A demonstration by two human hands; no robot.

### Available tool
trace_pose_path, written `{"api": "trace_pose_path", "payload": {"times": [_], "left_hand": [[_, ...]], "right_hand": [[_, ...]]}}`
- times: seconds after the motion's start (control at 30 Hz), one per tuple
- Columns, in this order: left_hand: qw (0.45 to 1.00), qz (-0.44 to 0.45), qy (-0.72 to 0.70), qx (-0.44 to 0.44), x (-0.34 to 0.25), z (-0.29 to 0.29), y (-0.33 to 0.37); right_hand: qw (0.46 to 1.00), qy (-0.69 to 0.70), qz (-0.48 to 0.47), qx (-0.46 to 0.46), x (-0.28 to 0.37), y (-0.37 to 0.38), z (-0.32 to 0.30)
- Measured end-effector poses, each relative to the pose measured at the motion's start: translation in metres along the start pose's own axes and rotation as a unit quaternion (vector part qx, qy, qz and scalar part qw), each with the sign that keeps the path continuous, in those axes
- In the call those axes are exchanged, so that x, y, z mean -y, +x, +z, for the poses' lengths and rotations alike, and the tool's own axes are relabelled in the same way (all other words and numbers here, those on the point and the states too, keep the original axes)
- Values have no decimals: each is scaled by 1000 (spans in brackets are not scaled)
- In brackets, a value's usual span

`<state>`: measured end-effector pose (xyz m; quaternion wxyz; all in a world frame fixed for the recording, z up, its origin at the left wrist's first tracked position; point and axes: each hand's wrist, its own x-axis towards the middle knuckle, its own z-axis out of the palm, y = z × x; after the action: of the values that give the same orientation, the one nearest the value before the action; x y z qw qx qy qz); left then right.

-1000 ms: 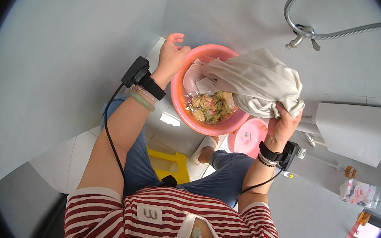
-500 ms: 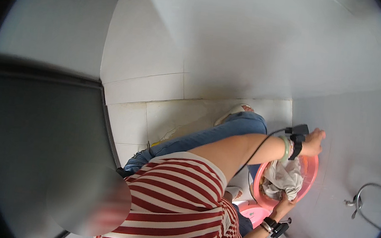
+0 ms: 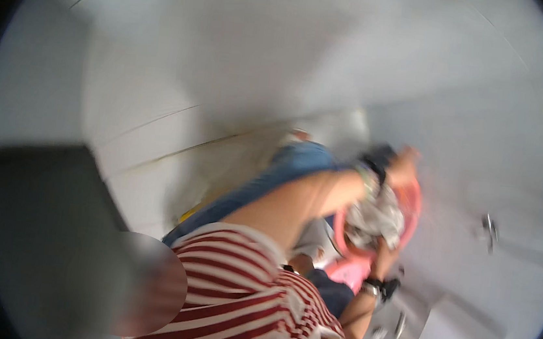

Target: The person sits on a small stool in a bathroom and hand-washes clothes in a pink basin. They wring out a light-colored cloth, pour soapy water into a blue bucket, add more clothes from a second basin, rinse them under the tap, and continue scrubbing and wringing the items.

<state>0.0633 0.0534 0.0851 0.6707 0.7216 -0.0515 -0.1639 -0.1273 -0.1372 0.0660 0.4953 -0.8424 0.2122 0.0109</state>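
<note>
The picture is heavily blurred. My left hand, with a black band on its wrist, grips the far rim of a round pink basin. A pale grey cloth lies bunched in the basin. My right hand, also with a black wrist device, reaches up from below and holds the near edge of the cloth at the basin's rim. I am wearing a red and white striped top and blue jeans.
A pink stool sits just below the basin. A metal tap fitting shows on the white wall to the right. White tiles surround everything. A large dark blurred shape fills the lower left.
The view has swung sharply left and away, so the basin now sits small at the right. Both hands keep their hold on the basin and the cloth.
</note>
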Motion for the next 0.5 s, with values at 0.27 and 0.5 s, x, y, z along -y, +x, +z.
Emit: {"api": "trace_pose_path", "payload": {"times": [0.27,0.5], "left_hand": [[987,92,50,-118,17,-4,18],[996,63,2,-65,48,-8,29]], "right_hand": [[999,5,-41,-24,16,12,-45],[985,85,-77,-129,80,23,-136]]}}
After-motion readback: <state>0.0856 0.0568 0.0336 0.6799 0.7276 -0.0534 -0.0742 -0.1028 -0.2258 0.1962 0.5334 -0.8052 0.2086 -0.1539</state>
